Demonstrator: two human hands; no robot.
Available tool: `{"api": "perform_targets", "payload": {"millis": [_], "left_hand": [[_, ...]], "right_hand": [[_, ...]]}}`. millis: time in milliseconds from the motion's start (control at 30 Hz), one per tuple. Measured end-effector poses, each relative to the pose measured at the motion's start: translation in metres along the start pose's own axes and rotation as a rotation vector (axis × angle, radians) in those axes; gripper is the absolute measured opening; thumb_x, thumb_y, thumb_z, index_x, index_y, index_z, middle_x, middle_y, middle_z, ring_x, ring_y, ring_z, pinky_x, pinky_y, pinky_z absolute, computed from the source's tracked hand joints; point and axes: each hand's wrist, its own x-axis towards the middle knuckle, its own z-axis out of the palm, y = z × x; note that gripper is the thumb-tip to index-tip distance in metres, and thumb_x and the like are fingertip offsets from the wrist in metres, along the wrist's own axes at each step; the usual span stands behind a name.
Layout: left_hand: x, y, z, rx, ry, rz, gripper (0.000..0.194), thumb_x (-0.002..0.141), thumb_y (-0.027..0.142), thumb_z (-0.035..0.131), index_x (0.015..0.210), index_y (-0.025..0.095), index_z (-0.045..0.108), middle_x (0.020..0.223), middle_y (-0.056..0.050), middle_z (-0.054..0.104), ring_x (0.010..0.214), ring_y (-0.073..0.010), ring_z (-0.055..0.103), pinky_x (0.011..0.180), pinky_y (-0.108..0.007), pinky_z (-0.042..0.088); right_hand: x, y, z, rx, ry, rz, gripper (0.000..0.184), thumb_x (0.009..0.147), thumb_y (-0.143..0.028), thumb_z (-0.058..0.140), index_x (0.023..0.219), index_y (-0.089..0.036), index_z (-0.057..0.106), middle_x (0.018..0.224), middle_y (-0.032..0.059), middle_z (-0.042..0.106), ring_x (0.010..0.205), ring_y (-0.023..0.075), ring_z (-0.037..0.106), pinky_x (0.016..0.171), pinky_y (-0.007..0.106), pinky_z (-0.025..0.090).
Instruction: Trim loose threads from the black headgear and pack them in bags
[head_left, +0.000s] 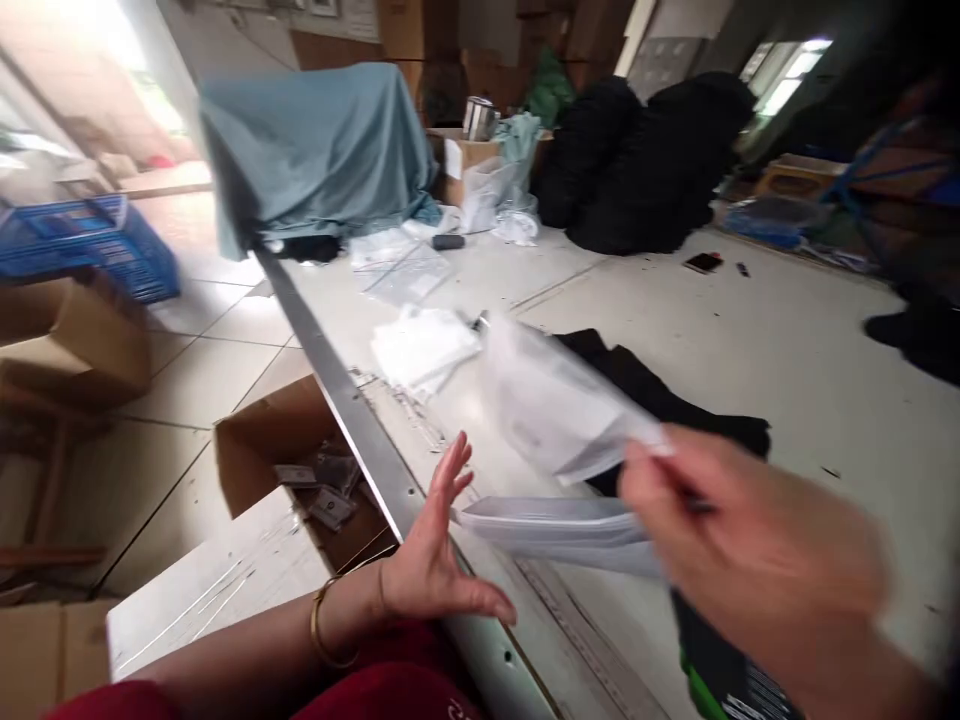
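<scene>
My right hand point(765, 530), blurred by motion, pinches a frosted plastic bag point(551, 400) by one corner and holds it above the table. The bag hangs out toward the middle of the view. My left hand point(435, 560) is over the table's near edge with fingers spread, holding nothing. Close to it, a stack of similar plastic bags point(547, 525) lies on the table, partly behind my right hand. Folded black cloth point(675, 395) lies behind the held bag. A pile of white sheets or small bags point(424, 345) rests farther left.
An open cardboard box point(262, 440) with small packets stands below the table edge point(337, 390). Large black bundles point(652, 160), a cloth-covered object point(322, 150) and a phone point(703, 262) are farther back. A black and green item point(731, 670) lies near my right forearm.
</scene>
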Motion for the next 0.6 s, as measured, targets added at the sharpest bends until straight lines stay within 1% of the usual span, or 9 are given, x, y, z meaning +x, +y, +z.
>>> {"api": "perform_targets", "payload": {"millis": [67, 133, 167, 233, 300, 400, 467, 500, 600], "left_hand": [[-0.004, 0.003, -0.015, -0.187, 0.128, -0.115, 0.120, 0.056, 0.065, 0.071, 0.143, 0.036, -0.006, 0.151, -0.016, 0.008, 0.131, -0.0386, 0.030, 0.097, -0.054, 0.040], [-0.016, -0.003, -0.046, -0.281, 0.215, -0.215, 0.118, 0.055, 0.058, 0.077, 0.143, 0.035, 0.001, 0.143, -0.017, 0.025, 0.116, -0.0338, 0.048, 0.090, -0.049, 0.047], [-0.023, -0.008, -0.065, -0.295, 0.247, -0.241, 0.118, 0.054, 0.055, 0.079, 0.142, 0.034, 0.005, 0.138, -0.017, 0.033, 0.109, -0.0310, 0.053, 0.088, -0.047, 0.049], [-0.041, -0.020, -0.107, -0.280, 0.315, -0.255, 0.116, 0.052, 0.049, 0.083, 0.141, 0.031, 0.012, 0.131, -0.015, 0.042, 0.100, -0.0275, 0.057, 0.084, -0.044, 0.051], [-0.058, -0.032, -0.150, -0.237, 0.369, -0.255, 0.112, 0.053, 0.046, 0.084, 0.141, 0.029, 0.017, 0.130, -0.015, 0.043, 0.098, -0.0269, 0.058, 0.081, -0.041, 0.052], [-0.079, -0.057, -0.209, -0.168, 0.444, -0.265, 0.106, 0.056, 0.045, 0.082, 0.141, 0.026, 0.022, 0.132, -0.017, 0.042, 0.100, -0.0288, 0.057, 0.080, -0.041, 0.052], [-0.090, -0.079, -0.242, -0.128, 0.482, -0.301, 0.105, 0.058, 0.044, 0.081, 0.142, 0.025, 0.020, 0.133, -0.018, 0.042, 0.105, -0.0303, 0.055, 0.082, -0.042, 0.051], [-0.096, -0.092, -0.257, -0.116, 0.488, -0.327, 0.105, 0.059, 0.044, 0.080, 0.143, 0.025, 0.019, 0.133, -0.018, 0.042, 0.107, -0.0309, 0.053, 0.082, -0.043, 0.051], [-0.112, -0.136, -0.288, -0.030, 0.448, -0.435, 0.100, 0.064, 0.045, 0.076, 0.143, 0.023, 0.019, 0.135, -0.018, 0.041, 0.117, -0.0320, 0.047, 0.089, -0.046, 0.047]], "right_hand": [[0.016, -0.046, 0.042, 0.045, -0.068, -0.144, 0.013, 0.087, -0.013, 0.051, 0.076, -0.018, 0.056, 0.054, -0.0031, 0.045, 0.047, 0.0097, 0.042, 0.049, 0.026, 0.033], [0.028, -0.081, 0.081, 0.148, -0.106, -0.246, 0.011, 0.087, -0.010, 0.049, 0.080, -0.016, 0.055, 0.055, -0.0032, 0.046, 0.048, 0.0089, 0.042, 0.050, 0.025, 0.034], [0.034, -0.094, 0.100, 0.207, -0.113, -0.266, 0.013, 0.086, -0.008, 0.048, 0.078, -0.016, 0.054, 0.055, -0.0037, 0.045, 0.048, 0.0086, 0.042, 0.049, 0.025, 0.034], [0.049, -0.114, 0.137, 0.301, -0.138, -0.269, 0.019, 0.086, -0.007, 0.046, 0.071, -0.018, 0.050, 0.053, -0.0045, 0.043, 0.047, 0.0083, 0.039, 0.047, 0.025, 0.033], [0.065, -0.132, 0.177, 0.355, -0.179, -0.296, 0.023, 0.088, -0.010, 0.043, 0.068, -0.019, 0.049, 0.053, -0.0042, 0.045, 0.048, 0.0087, 0.040, 0.046, 0.025, 0.033], [0.088, -0.156, 0.244, 0.397, -0.254, -0.351, 0.023, 0.091, -0.014, 0.037, 0.075, -0.019, 0.052, 0.058, -0.0025, 0.053, 0.051, 0.0095, 0.044, 0.049, 0.024, 0.036], [0.096, -0.167, 0.291, 0.399, -0.337, -0.322, 0.023, 0.092, -0.016, 0.034, 0.081, -0.018, 0.055, 0.063, -0.0017, 0.058, 0.054, 0.0096, 0.048, 0.053, 0.023, 0.038], [0.097, -0.170, 0.314, 0.372, -0.406, -0.263, 0.023, 0.092, -0.018, 0.034, 0.083, -0.019, 0.056, 0.065, -0.0012, 0.059, 0.056, 0.0097, 0.050, 0.055, 0.023, 0.038], [0.090, -0.168, 0.370, 0.197, -0.638, 0.014, 0.024, 0.092, -0.020, 0.035, 0.084, -0.019, 0.057, 0.074, 0.0019, 0.064, 0.066, 0.0123, 0.057, 0.062, 0.023, 0.039]]}}
